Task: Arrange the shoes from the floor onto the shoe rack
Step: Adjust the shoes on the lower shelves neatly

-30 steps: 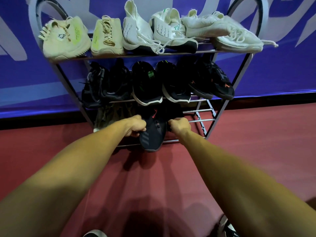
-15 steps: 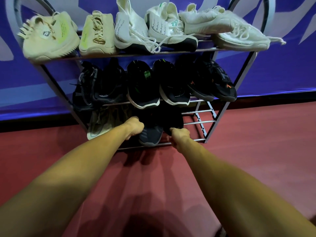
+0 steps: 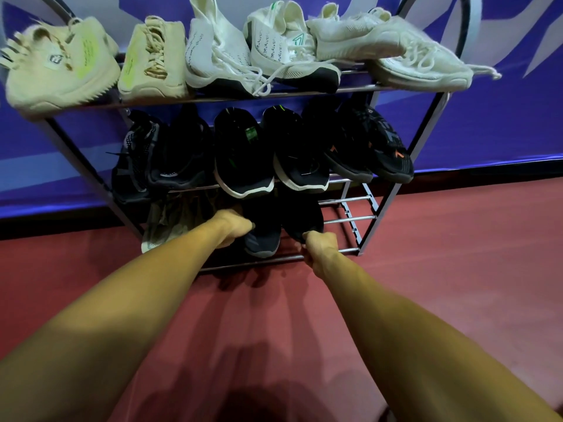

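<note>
Black shoes [image 3: 263,236] sit paired on the bottom shelf [image 3: 347,220]; left hand [image 3: 233,228] and right hand [image 3: 320,243] (both closed) grip one each, squaring them up.

Both hands [image 3: 233,225] [image 3: 320,243] on dark shoes [image 3: 263,236], rack's [image 3: 393,88] bottom shelf.

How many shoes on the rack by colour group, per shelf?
Top shelf, cream/white shoes: 6
Middle shelf, black shoes: 6
Bottom shelf, black shoes at the hands: 2
Bottom shelf, pale olive shoes in shadow at left: at least 1, count unclear
Total: 14 clearly visible, plus the shadowed ones
</note>
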